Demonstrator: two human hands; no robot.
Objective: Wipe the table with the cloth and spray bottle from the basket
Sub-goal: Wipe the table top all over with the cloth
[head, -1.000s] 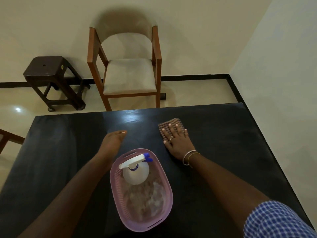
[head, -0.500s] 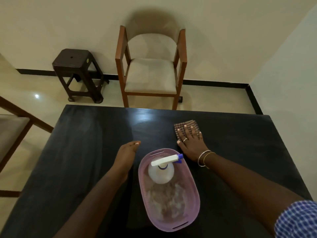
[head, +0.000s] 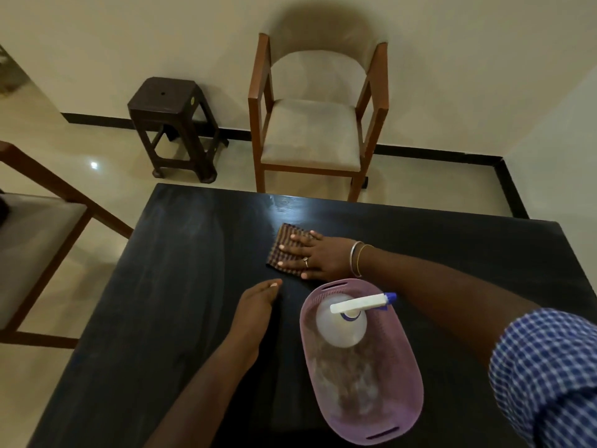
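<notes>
The dark surface [head: 181, 286] fills the lower view, with a wooden chair [head: 310, 134] and a small stool [head: 168, 98] on the floor beyond its far edge. The pink basket [head: 381, 431] stands near the front, and the spray bottle [head: 342, 324] is upright inside its far end. The checked cloth [head: 284, 244] lies flat just beyond the basket.

The right hand [head: 323, 257] presses on it, fingers [head: 297, 250] straight and spread. The left hand [head: 255, 305] rests on the surface beside the basket holding nothing; its fingers seem straight and together, though the side-on view hides most of them.

The right forearm passes close by the basket's far rim and the bottle's nozzle, so a wide backward stroke could likely tip the bottle or shove the basket. The patch under the basket may also go unwiped.
</notes>
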